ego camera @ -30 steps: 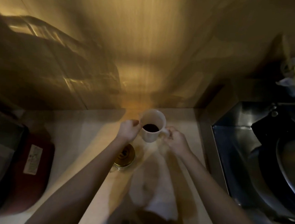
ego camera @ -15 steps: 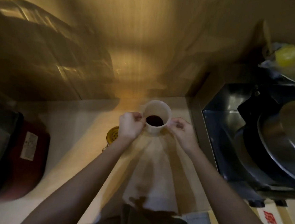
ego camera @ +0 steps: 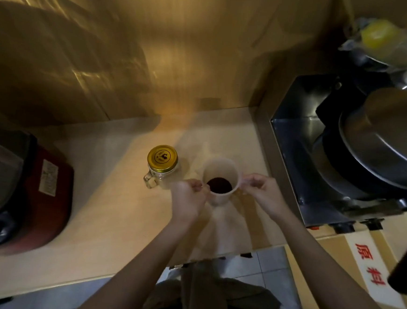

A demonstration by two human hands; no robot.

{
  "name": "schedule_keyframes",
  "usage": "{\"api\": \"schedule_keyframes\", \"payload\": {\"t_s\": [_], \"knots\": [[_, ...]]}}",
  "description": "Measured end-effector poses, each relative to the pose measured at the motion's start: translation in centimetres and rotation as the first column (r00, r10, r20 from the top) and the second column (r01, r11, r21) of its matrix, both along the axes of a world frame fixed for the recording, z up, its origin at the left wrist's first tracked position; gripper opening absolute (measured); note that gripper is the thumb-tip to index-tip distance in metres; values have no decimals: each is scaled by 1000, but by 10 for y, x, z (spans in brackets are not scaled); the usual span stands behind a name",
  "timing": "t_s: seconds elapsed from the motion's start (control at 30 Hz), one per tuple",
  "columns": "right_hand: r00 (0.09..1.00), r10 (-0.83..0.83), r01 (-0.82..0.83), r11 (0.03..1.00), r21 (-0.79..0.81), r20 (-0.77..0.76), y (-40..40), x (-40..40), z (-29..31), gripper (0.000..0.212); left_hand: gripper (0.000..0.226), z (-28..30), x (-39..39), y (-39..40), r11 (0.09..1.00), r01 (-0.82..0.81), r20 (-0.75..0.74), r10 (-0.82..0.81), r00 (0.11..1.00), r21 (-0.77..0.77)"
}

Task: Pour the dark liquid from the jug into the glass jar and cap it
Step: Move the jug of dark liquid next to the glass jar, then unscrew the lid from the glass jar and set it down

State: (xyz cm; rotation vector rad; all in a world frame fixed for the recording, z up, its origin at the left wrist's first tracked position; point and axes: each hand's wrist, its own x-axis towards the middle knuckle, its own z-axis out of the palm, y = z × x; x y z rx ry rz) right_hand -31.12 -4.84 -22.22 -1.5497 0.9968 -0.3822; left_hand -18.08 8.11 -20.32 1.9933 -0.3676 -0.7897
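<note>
At the far left of the counter sits a red appliance with a white label, well apart from the work and probably just parked there. Nearer the middle stands the glass jar, upright, a handled mug-style jar with its gold lid still on; it looks empty, though the glass is too dim to be sure, and the lid must come off before any pouring. Just right of it the left hand pinches the near-left rim of the jug, a pale translucent plastic one held upright with a shallow pool of dark liquid at its bottom. The right hand pinches the opposite side, seemingly at the handle, so the jug is steadied from both sides, likely to keep it level. A steel cooker fills the right.
</note>
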Motion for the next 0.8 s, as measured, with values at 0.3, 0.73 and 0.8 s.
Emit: {"api": "schedule_keyframes", "payload": {"t_s": [0.3,0.73,0.8], "knots": [[997,25,-18,995,101,-68,14,-9,-1,23,16,-14,-16,16,999,49,167,-48,985,0],[927,199,-321,860,-397,-318,8,45,43,24,14,3,30,45,992,120,133,-123,983,26],[904,283,-403,815,-415,-322,15,65,51,30,10,4,45,52,991,117,207,-128,970,63]]}}
